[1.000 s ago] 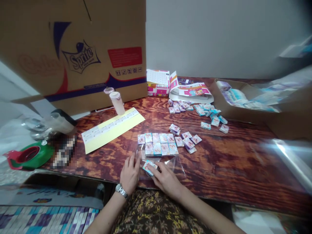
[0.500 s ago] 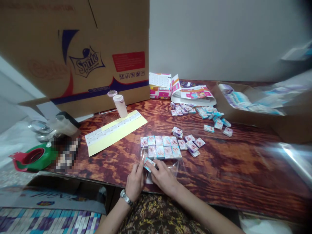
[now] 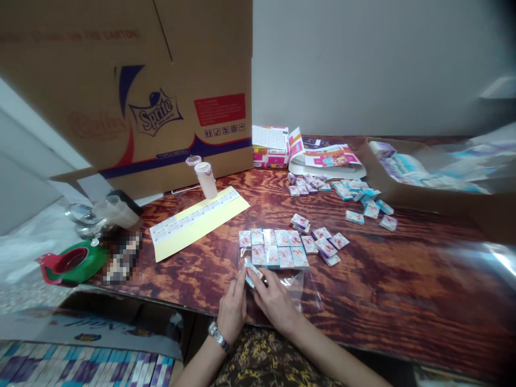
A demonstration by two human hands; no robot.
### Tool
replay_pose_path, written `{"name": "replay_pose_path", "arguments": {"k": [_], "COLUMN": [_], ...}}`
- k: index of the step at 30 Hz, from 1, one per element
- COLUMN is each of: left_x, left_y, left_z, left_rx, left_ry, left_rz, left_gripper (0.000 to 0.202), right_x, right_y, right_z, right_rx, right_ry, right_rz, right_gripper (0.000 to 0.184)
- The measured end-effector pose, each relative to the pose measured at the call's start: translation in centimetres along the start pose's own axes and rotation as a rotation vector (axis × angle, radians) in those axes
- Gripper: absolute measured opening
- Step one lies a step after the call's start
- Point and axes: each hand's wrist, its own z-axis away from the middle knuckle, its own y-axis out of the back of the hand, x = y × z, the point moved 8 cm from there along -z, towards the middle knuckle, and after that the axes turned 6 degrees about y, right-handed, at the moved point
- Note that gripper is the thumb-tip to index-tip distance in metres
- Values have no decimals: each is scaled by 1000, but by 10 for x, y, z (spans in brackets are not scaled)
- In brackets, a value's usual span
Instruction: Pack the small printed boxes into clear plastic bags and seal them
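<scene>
My left hand (image 3: 234, 307) and my right hand (image 3: 276, 300) meet at the near edge of the wooden table (image 3: 382, 279). Together they pinch one small blue and white box (image 3: 253, 272) at the mouth of a clear plastic bag (image 3: 300, 285). Just beyond the hands, two tidy rows of the same small boxes (image 3: 274, 248) lie inside the bag. A few loose small boxes (image 3: 324, 243) lie to the right of the rows. A watch sits on my left wrist.
A big Sprite carton (image 3: 133, 91) stands at the back left. A yellow label sheet (image 3: 199, 221), a pink cup (image 3: 206, 180), a green tape dispenser (image 3: 70, 263), more scattered boxes (image 3: 342, 191), printed leaflets (image 3: 322, 156) and an open carton (image 3: 435, 183) of packs lie around.
My two hands have come together and lifted the small box from flat on the table up towards the rows in the bag. The view has shifted slightly.
</scene>
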Motion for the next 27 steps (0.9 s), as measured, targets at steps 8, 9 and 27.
{"name": "replay_pose_path", "arguments": {"k": [8, 9, 27], "left_x": [3, 3, -15], "left_y": [1, 1, -17], "left_z": [5, 6, 12], "left_rx": [28, 25, -83], "left_ry": [1, 16, 300], "left_rz": [120, 136, 522], "left_gripper": [57, 57, 60], "right_x": [0, -1, 7], "right_y": [-6, -5, -16], "right_z": [-3, -2, 14], "right_rx": [-20, -11, -124], "right_ry": [-1, 7, -10], "right_rz": [20, 29, -102], "right_gripper": [45, 45, 55]}}
